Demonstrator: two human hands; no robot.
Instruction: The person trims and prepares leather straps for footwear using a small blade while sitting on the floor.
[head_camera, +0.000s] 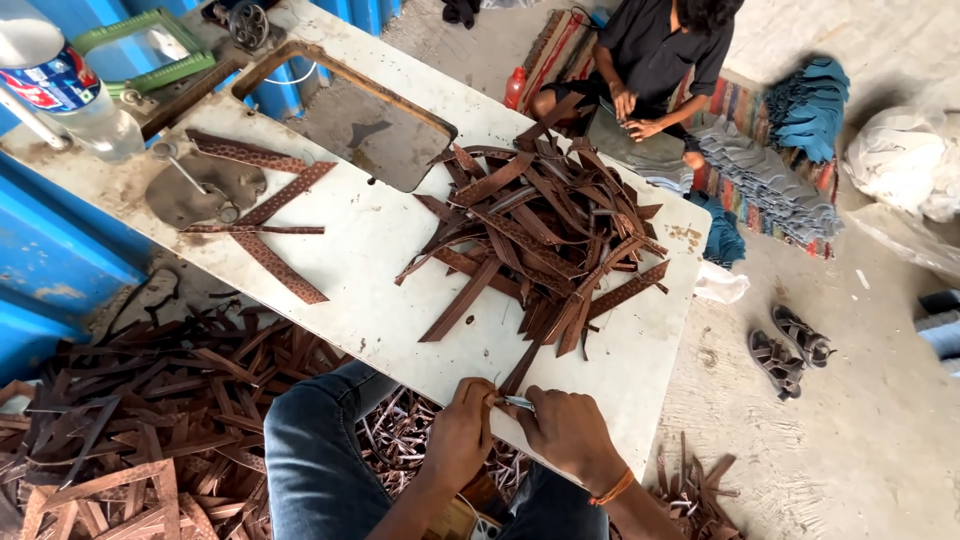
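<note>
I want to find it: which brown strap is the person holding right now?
The dark strap at the table's near edge, pinched between the left hand and right hand. The others lie untouched in the big pile.

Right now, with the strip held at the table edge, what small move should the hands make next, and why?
Probably ease the metal tool a little further along the brown strip. The left hand pinches the strip's near end at the edge of the white table, and the right hand holds the tool against it, so the strip looks steadied for a short stroke.
</note>
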